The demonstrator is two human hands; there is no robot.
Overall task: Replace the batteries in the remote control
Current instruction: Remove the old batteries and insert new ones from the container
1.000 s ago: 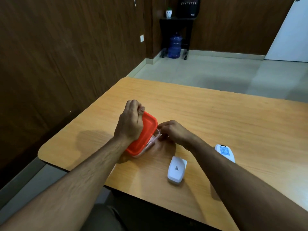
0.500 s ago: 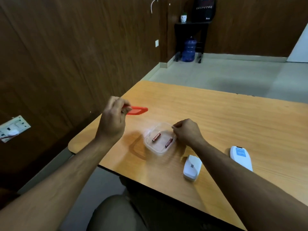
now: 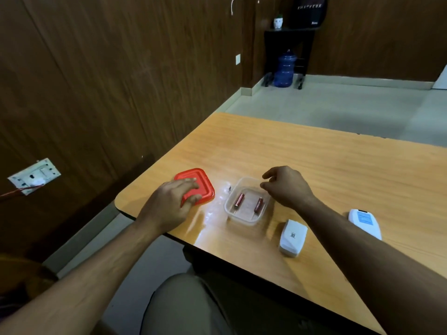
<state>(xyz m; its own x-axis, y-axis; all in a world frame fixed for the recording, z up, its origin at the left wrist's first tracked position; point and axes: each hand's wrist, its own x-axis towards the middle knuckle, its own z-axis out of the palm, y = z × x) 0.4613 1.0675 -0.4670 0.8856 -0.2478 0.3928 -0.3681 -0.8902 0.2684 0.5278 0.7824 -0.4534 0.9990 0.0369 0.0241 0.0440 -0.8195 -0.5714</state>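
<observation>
A clear plastic box [image 3: 244, 220] stands open on the wooden table [image 3: 338, 170] with two red batteries [image 3: 238, 199] [image 3: 258, 205] lying inside. Its red lid [image 3: 198, 176] lies flat on the table to the left, and my left hand [image 3: 169, 204] rests on it with fingers spread. My right hand [image 3: 287, 186] hovers over the box's right rim, thumb and fingers apart, holding nothing. A white remote part with a code label [image 3: 293, 237] lies in front of the box. Another white piece with a blue label [image 3: 364, 222] lies to the right, partly behind my right forearm.
The table's rounded near-left corner [image 3: 118, 201] is close to my left hand. A brown panelled wall with a socket plate [image 3: 35, 176] runs along the left. A blue water jug [image 3: 285, 68] stands under a dark shelf across the room.
My left hand has carried the red lid from the air down onto the table, left of the box. My right hand has let go of the box's rim and opened.
</observation>
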